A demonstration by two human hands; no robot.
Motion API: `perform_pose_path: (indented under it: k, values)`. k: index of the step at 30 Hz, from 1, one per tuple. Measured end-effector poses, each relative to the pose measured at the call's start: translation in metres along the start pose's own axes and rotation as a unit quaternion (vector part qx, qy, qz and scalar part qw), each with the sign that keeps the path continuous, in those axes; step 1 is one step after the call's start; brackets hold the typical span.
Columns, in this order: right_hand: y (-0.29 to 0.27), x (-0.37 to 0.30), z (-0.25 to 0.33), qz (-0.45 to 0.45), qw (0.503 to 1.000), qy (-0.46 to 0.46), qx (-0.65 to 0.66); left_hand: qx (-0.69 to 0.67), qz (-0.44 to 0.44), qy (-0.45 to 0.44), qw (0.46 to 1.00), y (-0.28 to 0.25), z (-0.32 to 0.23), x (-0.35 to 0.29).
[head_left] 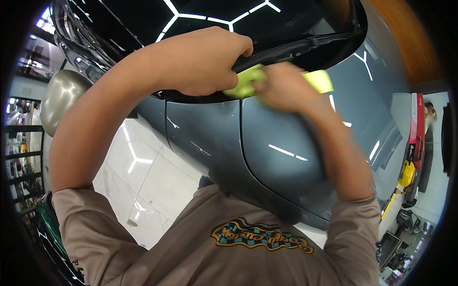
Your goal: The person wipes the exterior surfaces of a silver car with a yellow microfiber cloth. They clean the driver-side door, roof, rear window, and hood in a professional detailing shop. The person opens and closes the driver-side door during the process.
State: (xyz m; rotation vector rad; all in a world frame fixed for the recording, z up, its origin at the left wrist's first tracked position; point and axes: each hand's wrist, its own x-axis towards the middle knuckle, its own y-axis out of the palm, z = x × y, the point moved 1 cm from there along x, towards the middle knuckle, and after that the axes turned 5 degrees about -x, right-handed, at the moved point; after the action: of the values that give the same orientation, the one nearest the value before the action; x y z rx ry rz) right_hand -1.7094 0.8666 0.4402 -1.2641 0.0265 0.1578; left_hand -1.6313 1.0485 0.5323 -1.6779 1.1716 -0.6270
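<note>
My right hand [286, 88], blurred by motion, grips a yellow-green cloth [320, 81]. The cloth lies along the edge between the dark car glass [281, 24] and the glossy grey body panel [286, 152]. Its far end sticks out beyond my knuckles. Just left of it, my left hand [210, 62] reaches over the base of the glass with curled fingers. The left thumb comes up against the cloth's left part. Most of the left fingers are hidden, and what they hold, if anything, does not show. A black wiper [324, 42] runs along the glass beyond both hands.
A rounded, pale metallic mirror housing [64, 102] stands out at the left beside my forearm. Light floor tiles [148, 176] show below the car. At the right are a red long box [417, 124], a yellow object [407, 172] and dark equipment [408, 219].
</note>
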Motion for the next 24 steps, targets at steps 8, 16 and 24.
perform_pose_path:
  k: [8, 16, 24]
  values:
    - [-0.025, 0.005, 0.035, 0.054, 0.998, -0.030, -0.023, -0.035, 0.034, 0.008, 0.999, -0.010, -0.007, 0.000]
    - [0.027, 0.021, 0.086, 0.001, 0.979, -0.094, 0.179, -0.013, 0.068, -0.034, 0.997, -0.011, -0.022, 0.004]
    - [0.030, 0.041, 0.090, -0.220, 0.911, -0.216, 0.272, 0.114, 0.109, 0.011, 0.987, -0.019, -0.031, 0.009]
